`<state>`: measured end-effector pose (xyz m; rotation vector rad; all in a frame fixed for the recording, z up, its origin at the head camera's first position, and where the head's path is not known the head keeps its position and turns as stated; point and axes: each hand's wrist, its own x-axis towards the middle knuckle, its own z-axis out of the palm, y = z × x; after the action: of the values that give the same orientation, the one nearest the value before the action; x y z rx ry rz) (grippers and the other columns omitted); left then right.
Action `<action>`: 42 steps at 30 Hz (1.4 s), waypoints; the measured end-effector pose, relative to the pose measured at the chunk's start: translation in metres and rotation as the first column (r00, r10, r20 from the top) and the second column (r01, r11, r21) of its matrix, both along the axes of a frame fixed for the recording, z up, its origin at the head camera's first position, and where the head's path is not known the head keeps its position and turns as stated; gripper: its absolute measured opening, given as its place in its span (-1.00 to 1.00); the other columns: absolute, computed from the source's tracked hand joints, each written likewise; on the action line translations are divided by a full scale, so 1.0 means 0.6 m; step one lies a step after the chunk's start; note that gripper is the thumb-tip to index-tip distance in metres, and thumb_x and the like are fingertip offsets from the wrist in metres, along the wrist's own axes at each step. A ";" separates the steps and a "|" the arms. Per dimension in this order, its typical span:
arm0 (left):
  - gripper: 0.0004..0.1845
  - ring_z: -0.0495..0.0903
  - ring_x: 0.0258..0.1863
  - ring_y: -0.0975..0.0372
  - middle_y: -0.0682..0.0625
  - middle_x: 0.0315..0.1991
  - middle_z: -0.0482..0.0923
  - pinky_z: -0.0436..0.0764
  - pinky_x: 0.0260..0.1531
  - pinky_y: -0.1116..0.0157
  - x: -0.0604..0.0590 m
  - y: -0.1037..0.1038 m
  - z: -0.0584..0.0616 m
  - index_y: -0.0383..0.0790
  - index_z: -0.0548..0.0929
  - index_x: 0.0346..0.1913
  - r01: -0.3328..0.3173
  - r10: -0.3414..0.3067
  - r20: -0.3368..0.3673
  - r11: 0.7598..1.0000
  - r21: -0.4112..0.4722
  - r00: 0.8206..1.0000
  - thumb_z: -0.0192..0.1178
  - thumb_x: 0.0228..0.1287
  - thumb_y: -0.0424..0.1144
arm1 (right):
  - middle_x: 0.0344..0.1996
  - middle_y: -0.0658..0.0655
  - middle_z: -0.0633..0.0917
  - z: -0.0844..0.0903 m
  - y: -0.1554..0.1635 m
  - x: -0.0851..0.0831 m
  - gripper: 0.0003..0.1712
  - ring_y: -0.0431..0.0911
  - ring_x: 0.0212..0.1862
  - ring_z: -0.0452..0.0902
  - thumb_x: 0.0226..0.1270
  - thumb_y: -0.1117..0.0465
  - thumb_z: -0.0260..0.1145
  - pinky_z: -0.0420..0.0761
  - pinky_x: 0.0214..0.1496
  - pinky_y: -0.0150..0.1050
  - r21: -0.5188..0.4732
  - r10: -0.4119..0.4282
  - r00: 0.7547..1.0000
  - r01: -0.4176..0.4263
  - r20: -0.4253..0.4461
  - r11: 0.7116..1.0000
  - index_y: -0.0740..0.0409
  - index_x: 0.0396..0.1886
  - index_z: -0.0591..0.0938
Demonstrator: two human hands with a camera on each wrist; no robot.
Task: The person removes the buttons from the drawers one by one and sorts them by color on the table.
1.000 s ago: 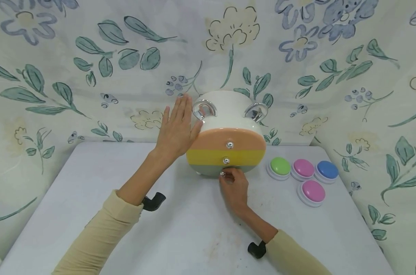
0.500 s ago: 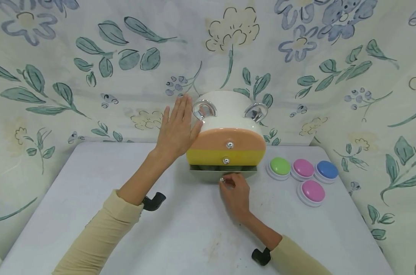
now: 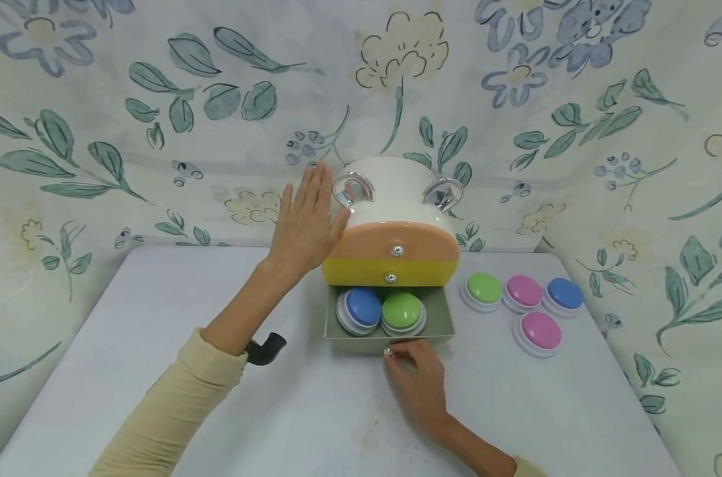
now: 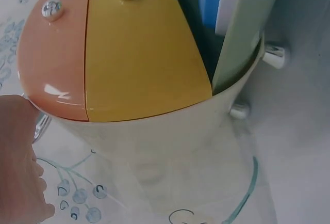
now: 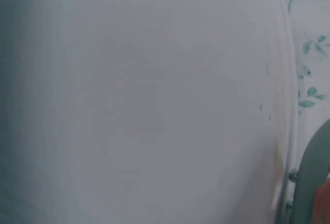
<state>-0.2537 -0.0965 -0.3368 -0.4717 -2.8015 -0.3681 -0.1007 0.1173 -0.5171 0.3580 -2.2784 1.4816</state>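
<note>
Only your head view shows the blue button [image 3: 361,307] and green button [image 3: 401,311] inside the green drawer [image 3: 389,334]. Your right hand [image 3: 419,384] pinches its knob [image 3: 388,352] at 6 o'clock; your left hand [image 3: 306,222] presses flat, fingers straight, on the cabinet [image 3: 391,199] at 9 o'clock.

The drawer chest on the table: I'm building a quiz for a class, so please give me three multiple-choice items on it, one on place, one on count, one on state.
1. Where do the four loose push buttons lie?
A. to the right of the chest
B. on top of the chest
C. in front of the left hand

2. How many buttons lie in the grey drawer?
A. one
B. two
C. four

3. What is the state of the bottom drawer?
A. shut
B. removed
C. pulled out

Answers: 1 A, they sit on the table right of the chest. 2 B, a blue button and a green button. 3 C, the right hand pinches its knob while the left hand steadies the chest.
</note>
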 end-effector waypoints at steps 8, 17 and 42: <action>-0.19 -0.30 0.57 0.03 -0.18 0.61 -0.28 -0.25 0.47 -0.05 -0.002 -0.002 0.001 -0.36 -0.22 0.58 -0.010 0.010 -0.003 1.000 -0.016 1.000 -0.20 0.59 0.07 | -0.25 -0.08 0.62 -0.004 0.006 0.024 -0.63 -0.15 -0.20 0.63 -0.07 0.56 0.55 0.67 -0.12 -0.33 0.038 -0.011 0.999 0.013 -0.049 0.999 0.12 -0.28 0.72; -0.19 -0.31 0.57 0.03 -0.18 0.61 -0.28 -0.30 0.47 -0.02 -0.001 -0.002 0.000 -0.36 -0.22 0.58 -0.009 0.009 0.003 1.000 0.000 1.000 -0.20 0.59 0.08 | -0.22 -0.10 0.63 0.000 0.016 0.029 -0.65 -0.18 -0.17 0.64 -0.01 0.52 0.54 0.65 -0.09 -0.36 0.084 0.031 0.999 -0.029 -0.032 0.996 0.10 -0.24 0.73; -0.19 -0.32 0.57 0.03 -0.18 0.61 -0.29 -0.25 0.47 -0.04 0.001 0.003 0.002 -0.36 -0.22 0.58 -0.011 0.011 0.002 1.000 -0.019 1.000 -0.19 0.59 0.07 | -0.26 -0.04 0.76 0.123 0.098 -0.031 -0.64 -0.14 -0.15 0.68 -0.03 0.20 0.65 0.67 -0.11 -0.20 0.495 0.061 0.998 -0.046 -0.015 0.868 0.12 -0.20 0.75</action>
<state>-0.2533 -0.0949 -0.3357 -0.4604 -2.8108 -0.3399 -0.1193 0.1762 -0.4433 0.5870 -2.6217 0.8791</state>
